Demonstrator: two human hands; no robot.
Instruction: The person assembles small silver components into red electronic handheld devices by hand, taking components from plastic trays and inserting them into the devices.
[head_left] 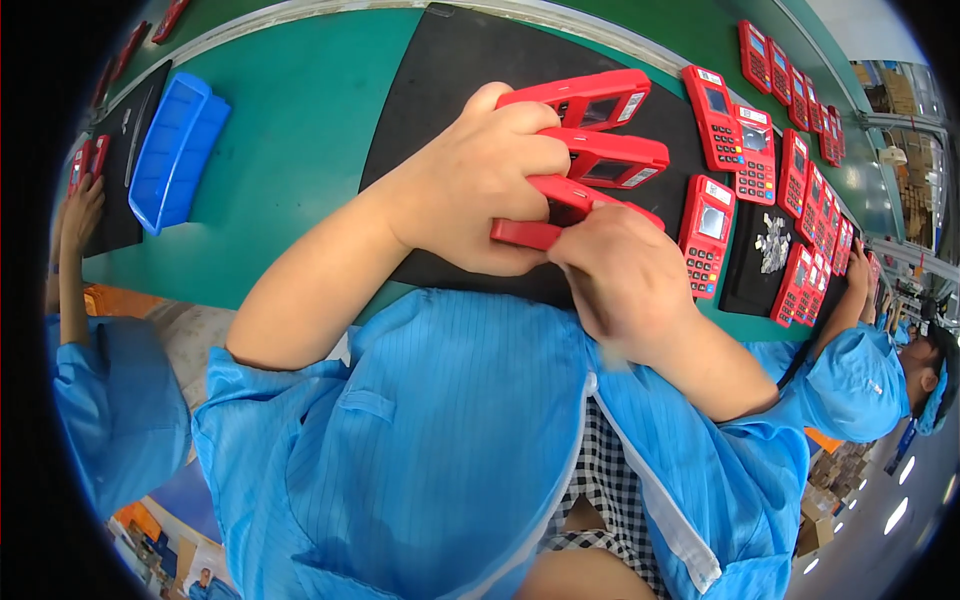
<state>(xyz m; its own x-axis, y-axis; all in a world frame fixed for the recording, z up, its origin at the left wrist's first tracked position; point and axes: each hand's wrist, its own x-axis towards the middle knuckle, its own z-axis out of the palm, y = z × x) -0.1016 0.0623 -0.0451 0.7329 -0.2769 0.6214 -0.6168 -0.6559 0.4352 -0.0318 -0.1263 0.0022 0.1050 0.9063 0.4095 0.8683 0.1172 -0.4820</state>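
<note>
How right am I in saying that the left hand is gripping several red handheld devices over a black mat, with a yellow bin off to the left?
Not quite: the bin off to the left is blue, not yellow, as the head view shows. The left hand is indeed gripping several red handheld devices over a black mat.
</note>
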